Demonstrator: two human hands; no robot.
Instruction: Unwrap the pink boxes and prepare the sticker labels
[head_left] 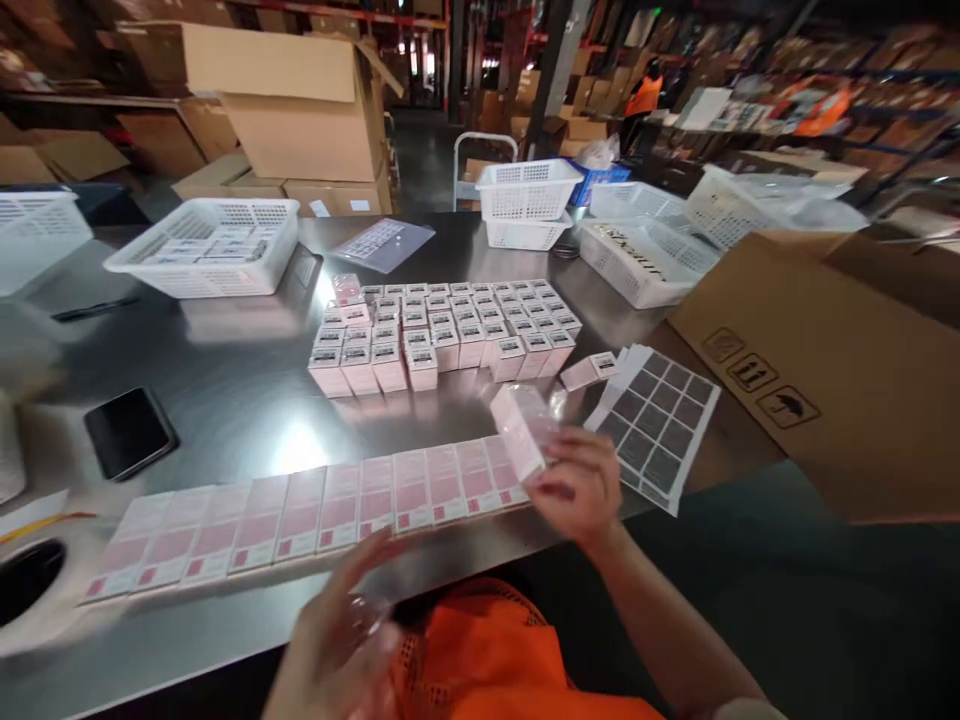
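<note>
My right hand (581, 480) grips a small white and pink box (517, 430), tilted above the right end of a row of boxes. A bit of clear film glints by the box's upper edge. My left hand (341, 625), blurred, is low in front of the table edge, its fingers curled round a shiny piece of clear plastic (367, 612). Flat pink-and-white boxes (304, 510) lie side by side along the front edge. Behind them stand several rows of upright boxes (386, 365) with dark-printed labels on top. A single box (589, 372) lies beside a label sheet (660, 420).
A phone (129, 432) and a pen (94, 309) lie on the left of the metal table. White baskets (206, 275) stand along the back. An open carton (832, 400) borders the right side. A roll (60, 610) sits at the front left.
</note>
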